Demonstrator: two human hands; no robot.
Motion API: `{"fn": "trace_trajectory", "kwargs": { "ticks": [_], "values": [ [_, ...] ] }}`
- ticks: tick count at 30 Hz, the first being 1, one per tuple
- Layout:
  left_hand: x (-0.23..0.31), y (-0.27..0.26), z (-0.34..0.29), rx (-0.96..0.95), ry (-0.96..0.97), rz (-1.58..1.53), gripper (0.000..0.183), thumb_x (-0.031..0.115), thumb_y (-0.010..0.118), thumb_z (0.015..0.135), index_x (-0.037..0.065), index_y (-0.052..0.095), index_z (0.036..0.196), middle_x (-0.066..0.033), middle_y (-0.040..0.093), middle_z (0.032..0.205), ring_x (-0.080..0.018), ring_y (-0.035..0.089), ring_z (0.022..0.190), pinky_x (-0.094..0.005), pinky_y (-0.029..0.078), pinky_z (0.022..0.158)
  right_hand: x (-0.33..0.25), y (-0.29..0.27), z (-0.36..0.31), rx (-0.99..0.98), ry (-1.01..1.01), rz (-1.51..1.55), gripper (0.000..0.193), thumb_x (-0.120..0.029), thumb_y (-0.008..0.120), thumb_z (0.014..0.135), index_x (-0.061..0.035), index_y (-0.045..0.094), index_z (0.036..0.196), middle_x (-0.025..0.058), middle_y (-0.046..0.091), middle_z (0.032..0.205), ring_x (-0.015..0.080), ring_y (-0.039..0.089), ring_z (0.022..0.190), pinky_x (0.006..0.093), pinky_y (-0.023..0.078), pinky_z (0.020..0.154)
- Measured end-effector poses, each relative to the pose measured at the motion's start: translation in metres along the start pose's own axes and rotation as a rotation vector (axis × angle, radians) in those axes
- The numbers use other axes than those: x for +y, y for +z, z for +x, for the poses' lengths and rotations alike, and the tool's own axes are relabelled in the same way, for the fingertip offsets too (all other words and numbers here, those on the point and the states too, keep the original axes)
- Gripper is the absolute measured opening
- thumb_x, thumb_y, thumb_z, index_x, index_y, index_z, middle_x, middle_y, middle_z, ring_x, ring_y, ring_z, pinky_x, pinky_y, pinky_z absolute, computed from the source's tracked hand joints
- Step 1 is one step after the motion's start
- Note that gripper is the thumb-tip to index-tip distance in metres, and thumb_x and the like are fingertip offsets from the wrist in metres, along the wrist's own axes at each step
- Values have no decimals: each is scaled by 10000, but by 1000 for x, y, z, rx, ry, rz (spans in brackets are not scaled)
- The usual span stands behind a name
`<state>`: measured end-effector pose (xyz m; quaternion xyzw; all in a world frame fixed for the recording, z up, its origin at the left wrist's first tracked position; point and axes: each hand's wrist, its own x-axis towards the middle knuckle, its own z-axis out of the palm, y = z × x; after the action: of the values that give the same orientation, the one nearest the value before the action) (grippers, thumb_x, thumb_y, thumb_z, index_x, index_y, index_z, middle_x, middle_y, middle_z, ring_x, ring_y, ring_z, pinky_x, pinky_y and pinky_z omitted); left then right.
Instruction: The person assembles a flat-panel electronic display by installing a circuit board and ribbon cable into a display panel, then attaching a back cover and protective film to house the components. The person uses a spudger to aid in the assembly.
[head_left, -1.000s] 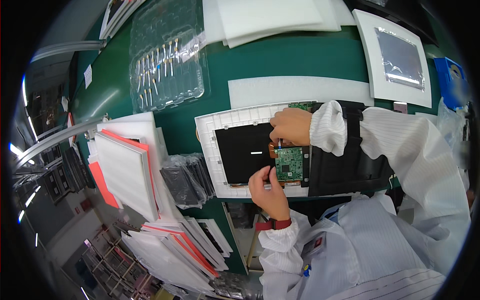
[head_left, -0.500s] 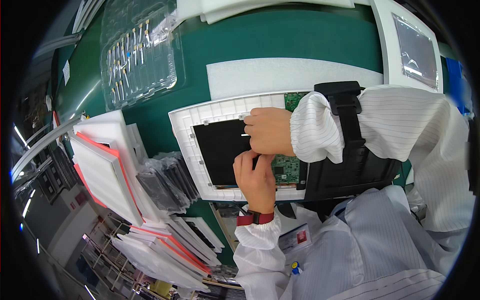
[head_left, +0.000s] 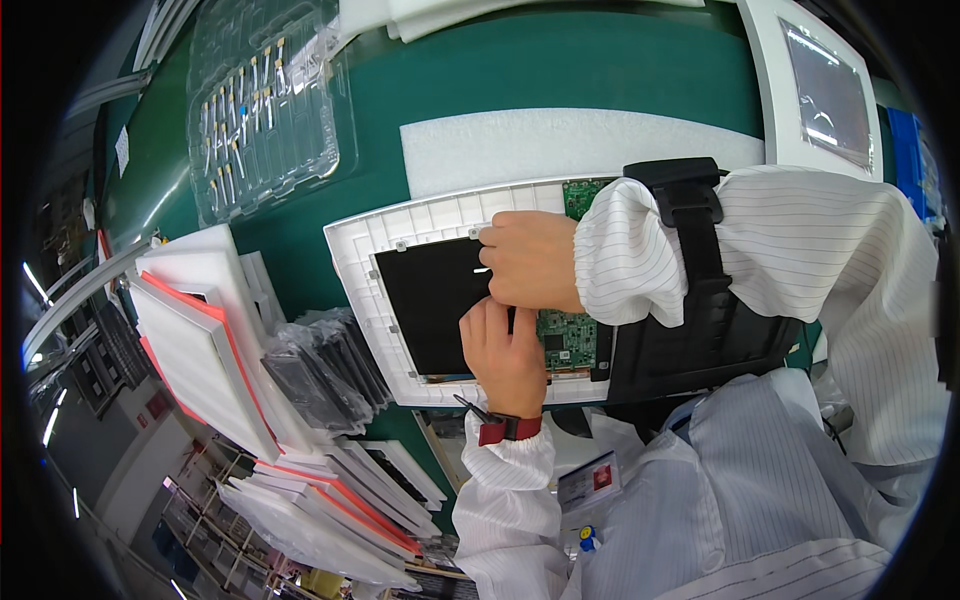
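A white plastic frame (head_left: pixel 355 255) lies in front of me, with a flat black panel (head_left: pixel 430 310) set in it. Beside the panel, a green circuit board (head_left: pixel 570 338) shows partly from under my hands. My right hand (head_left: pixel 532 262) reaches in from the right, fingers curled down at the panel's edge near a tiny white piece. Just below and touching it, my left hand (head_left: pixel 503 355), with a red wristband, has its fingers bent together against the same edge. Whatever the fingertips pinch is hidden. A black ribbed cover (head_left: pixel 700 360) lies under my right forearm.
White foam sheet (head_left: pixel 560 150) lies behind the frame. A clear tray (head_left: pixel 265 120) holds several short cables at the far left. Bagged dark panels (head_left: pixel 325 370) and foam-and-red stacks (head_left: pixel 200 350) stand on the left. A white framed screen (head_left: pixel 825 95) stands far right.
The view has shifted slightly, so the frame and tray sit a little further left. Both hands stay at the panel's edge; the left fingers have moved slightly.
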<state>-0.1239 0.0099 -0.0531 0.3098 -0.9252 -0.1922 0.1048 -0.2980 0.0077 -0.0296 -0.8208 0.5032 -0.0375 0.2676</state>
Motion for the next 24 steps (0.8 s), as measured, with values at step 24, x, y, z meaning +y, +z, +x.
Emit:
{"fn": "trace_trajectory", "kwargs": {
  "ticks": [24],
  "values": [
    [26, 3, -69, 417, -655, 152, 136, 32, 599, 800, 15, 583, 935, -113, 533, 1058, -275, 449, 1028, -408, 335, 879, -14, 0, 15, -20, 6, -63, 136, -177, 587, 714, -56, 647, 727, 101, 592, 840, 232, 520, 898, 307, 389, 768]
  ]
}}
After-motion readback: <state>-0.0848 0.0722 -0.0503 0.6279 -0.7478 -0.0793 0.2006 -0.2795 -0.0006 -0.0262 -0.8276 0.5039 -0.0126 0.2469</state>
